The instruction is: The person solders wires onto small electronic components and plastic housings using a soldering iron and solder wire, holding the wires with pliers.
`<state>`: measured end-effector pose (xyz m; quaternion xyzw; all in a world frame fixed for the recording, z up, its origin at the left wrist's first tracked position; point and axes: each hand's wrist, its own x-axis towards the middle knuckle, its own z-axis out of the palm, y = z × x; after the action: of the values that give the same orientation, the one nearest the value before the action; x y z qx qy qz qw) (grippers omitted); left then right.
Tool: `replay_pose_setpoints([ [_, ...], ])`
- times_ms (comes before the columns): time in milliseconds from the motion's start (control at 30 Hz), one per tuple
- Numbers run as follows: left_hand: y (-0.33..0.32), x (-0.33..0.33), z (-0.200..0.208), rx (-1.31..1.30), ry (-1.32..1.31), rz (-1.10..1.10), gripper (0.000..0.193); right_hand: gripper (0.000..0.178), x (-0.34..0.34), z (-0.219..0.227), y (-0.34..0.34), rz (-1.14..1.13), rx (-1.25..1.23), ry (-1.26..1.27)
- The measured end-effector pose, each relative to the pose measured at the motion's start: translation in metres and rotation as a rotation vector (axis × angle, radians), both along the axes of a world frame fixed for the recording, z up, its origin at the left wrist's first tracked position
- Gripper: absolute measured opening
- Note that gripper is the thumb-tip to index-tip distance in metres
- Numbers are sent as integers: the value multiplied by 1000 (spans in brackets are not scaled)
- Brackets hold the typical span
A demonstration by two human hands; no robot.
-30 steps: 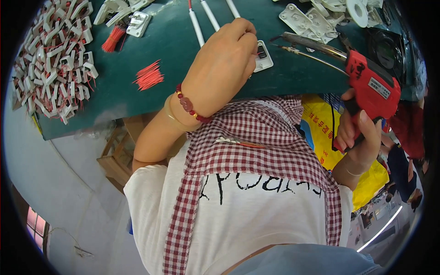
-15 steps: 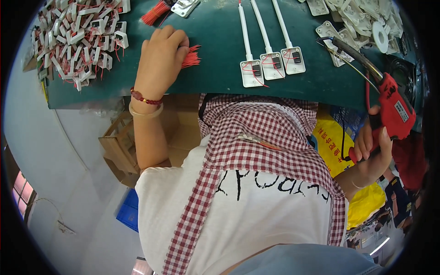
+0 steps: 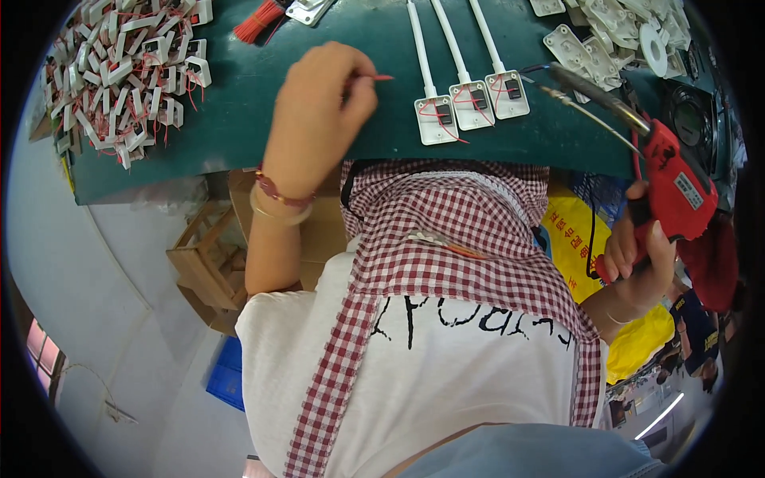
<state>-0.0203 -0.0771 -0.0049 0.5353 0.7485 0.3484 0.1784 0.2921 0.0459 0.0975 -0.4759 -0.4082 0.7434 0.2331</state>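
My left hand (image 3: 323,111) is closed over the green table, left of the white cases. A short red wire (image 3: 384,77) pokes out from its fingertips; the rest of it is hidden by the hand. In my right hand (image 3: 637,255) is a red soldering gun (image 3: 680,179), gripped by its handle at the right table edge. Its metal tip and a thin feed tube point up and left toward the cases. Three white cases with long white stems lie side by side: a left one (image 3: 426,131), a middle one (image 3: 478,115) and a right one (image 3: 502,84). Each holds a black switch and red wires.
A large pile of white housings with red wires (image 3: 127,80) covers the far left. More white plastic shells (image 3: 590,52) are heaped at the far right, with a white ring among them. A bundle of red wires (image 3: 256,22) lies at the back, beside a white piece (image 3: 309,9).
My left hand has moved right, toward the cases, with a red wire at its fingertips. The wire bunch beside it no longer shows. The soldering gun has shifted slightly left, its tip nearer the cases.
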Motion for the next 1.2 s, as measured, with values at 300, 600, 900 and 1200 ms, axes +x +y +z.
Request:
replay_pose_setpoints([
  [300,4,40,-16,119,41,-129,14,47,-24,-7,-17,55,-81,-121],
  [600,6,37,-15,35,19,-239,15,43,-26,-8,-18,109,-162,-171],
  [900,5,36,-13,19,-23,-244,15,43,-27,-10,-19,134,-171,-199],
  [1200,5,36,-15,20,-18,-237,15,40,-27,-8,-18,97,-211,-182],
])
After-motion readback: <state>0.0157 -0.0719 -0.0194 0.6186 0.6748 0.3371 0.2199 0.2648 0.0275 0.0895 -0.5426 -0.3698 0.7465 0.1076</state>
